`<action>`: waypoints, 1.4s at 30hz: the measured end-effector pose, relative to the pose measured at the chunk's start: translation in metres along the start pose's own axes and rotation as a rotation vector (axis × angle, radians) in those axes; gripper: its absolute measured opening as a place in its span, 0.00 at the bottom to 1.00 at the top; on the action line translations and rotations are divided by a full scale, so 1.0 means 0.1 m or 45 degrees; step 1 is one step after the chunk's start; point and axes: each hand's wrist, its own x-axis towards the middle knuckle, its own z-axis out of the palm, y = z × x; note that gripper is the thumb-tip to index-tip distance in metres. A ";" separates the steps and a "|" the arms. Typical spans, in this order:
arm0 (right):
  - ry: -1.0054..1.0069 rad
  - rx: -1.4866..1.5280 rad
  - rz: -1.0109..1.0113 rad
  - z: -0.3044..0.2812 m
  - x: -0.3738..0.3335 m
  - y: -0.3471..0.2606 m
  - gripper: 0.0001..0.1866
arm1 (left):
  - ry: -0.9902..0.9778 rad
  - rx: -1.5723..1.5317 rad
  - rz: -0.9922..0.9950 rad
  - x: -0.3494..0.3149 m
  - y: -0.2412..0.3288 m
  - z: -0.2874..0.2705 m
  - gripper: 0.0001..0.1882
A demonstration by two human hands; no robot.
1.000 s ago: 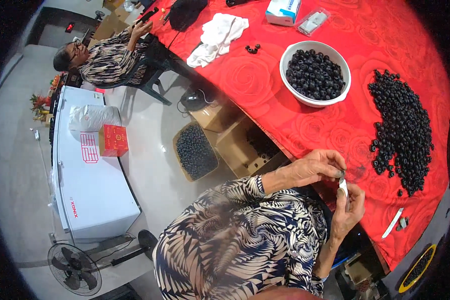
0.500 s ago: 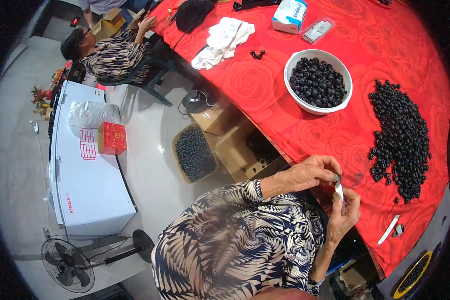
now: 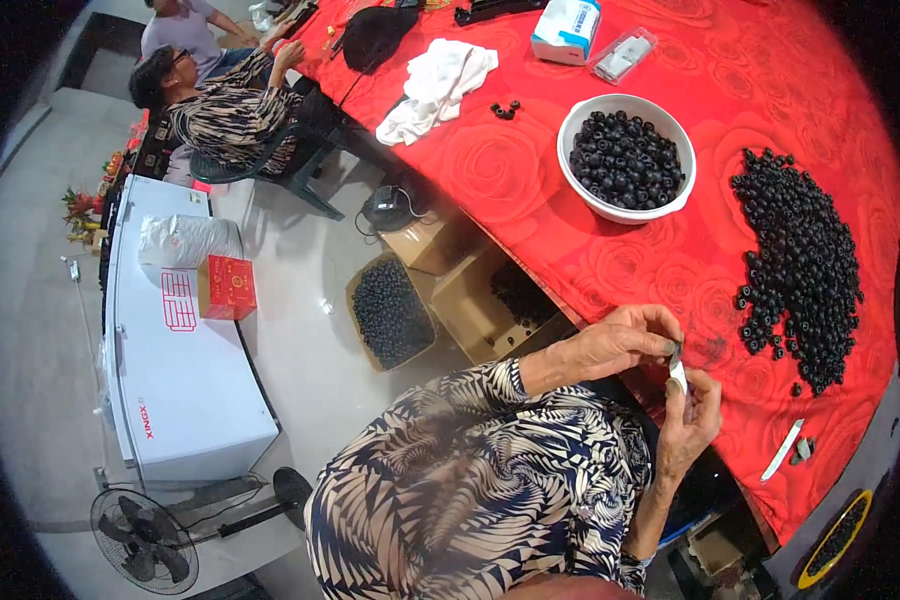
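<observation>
Above the near edge of the table, my left hand [image 3: 625, 345] pinches a small dark piece [image 3: 677, 351] between thumb and fingertips; most of it is hidden. My right hand [image 3: 690, 415] is closed on a slim white, blade-like tool [image 3: 678, 374], its tip up against the left fingertips. Past the hands, a big loose pile of small black ring-shaped parts [image 3: 800, 260] lies on the red cloth. A white bowl [image 3: 567, 185] full of the same parts stands farther left.
A second slim white strip [image 3: 782, 450] lies near small grey bits [image 3: 802, 452]. A white cloth [image 3: 445, 85], black cap [image 3: 378, 38] and tissue pack [image 3: 566, 32] lie at the far side. Below left are a bin of black parts [image 3: 388, 310], cardboard boxes [image 3: 470, 300], freezer [image 3: 190, 380] and fan [image 3: 145, 540]. Two people [image 3: 230, 115] sit beyond.
The view has shifted slightly. Both hands keep nearly the same place and grip, with the tool still at the left fingertips. In the background, the farther person has leaned into fuller view.
</observation>
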 end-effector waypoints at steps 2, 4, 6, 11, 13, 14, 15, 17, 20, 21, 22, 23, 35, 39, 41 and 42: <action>-0.012 -0.026 0.031 0.00 0.00 -0.03 0.09 | -0.057 0.044 0.040 0.02 -0.02 -0.05 0.07; -0.010 -0.027 0.015 -0.01 0.00 -0.04 0.08 | -0.053 0.042 0.034 0.00 -0.02 -0.03 0.07; -0.011 -0.026 -0.004 0.00 -0.02 -0.05 0.08 | -0.048 0.041 0.033 -0.02 -0.04 -0.04 0.07; -0.018 0.013 0.021 -0.03 -0.07 -0.07 0.07 | -0.047 0.019 -0.032 -0.04 -0.09 -0.06 0.07; 0.013 -0.029 0.012 -0.05 -0.07 0.00 0.07 | -0.026 0.037 -0.072 0.03 -0.12 -0.07 0.08; 0.023 -0.058 0.007 -0.08 -0.09 -0.01 0.07 | 0.015 0.059 -0.103 0.03 -0.13 -0.02 0.08; 0.033 -0.137 0.022 -0.09 -0.05 -0.04 0.07 | 0.076 0.150 -0.055 0.06 -0.14 -0.01 0.08; 0.005 -0.139 -0.033 -0.04 0.01 -0.05 0.08 | 0.156 0.263 -0.107 0.00 0.02 0.03 0.09; -0.019 -0.062 -0.081 0.04 0.10 -0.02 0.09 | 0.063 0.145 0.051 0.02 0.06 -0.15 0.11; -0.015 -0.116 -0.188 -0.02 0.15 -0.04 0.10 | 0.046 0.152 0.047 0.08 0.04 -0.14 0.11; -0.020 -0.115 -0.184 -0.05 0.16 -0.05 0.10 | -0.001 0.155 0.057 0.12 0.02 -0.16 0.10; 0.022 -0.075 -0.280 -0.03 0.18 0.02 0.10 | -0.028 0.117 0.029 0.13 0.04 -0.16 0.09; 0.106 -0.169 -0.429 -0.13 0.03 0.06 0.11 | -0.134 0.106 0.055 0.09 -0.10 -0.07 0.10; 0.091 -0.156 -0.421 -0.08 0.03 0.05 0.11 | -0.040 0.103 0.057 0.08 -0.08 -0.07 0.12; 0.084 -0.147 -0.408 -0.07 0.03 0.03 0.11 | -0.075 0.120 0.071 0.09 -0.07 -0.09 0.13; 0.079 -0.141 -0.398 -0.07 0.04 0.03 0.11 | -0.070 0.120 0.073 0.08 -0.07 -0.09 0.13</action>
